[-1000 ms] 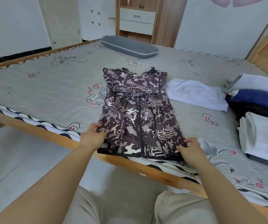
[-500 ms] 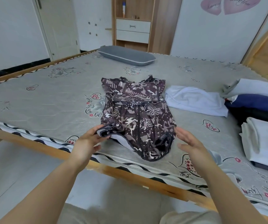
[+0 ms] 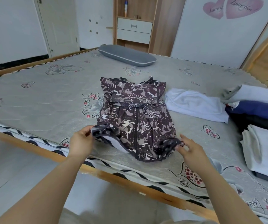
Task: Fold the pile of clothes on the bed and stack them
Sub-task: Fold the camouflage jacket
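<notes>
Head view: a patterned purple dress (image 3: 136,113) lay on the mattress (image 3: 41,104), hem at the near edge.
Left hand (image 3: 81,143): pinched the hem's left corner, lifted.
Right hand (image 3: 190,151): fingertips pinched the hem's right corner.
Right of dress: white garment (image 3: 196,105), then stacked folded clothes (image 3: 264,139).

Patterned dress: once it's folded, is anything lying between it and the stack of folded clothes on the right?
Yes. A crumpled white garment lies on the mattress just right of the patterned dress, between its upper half and the folded stack. The nearer strip of mattress looks bare.
</notes>
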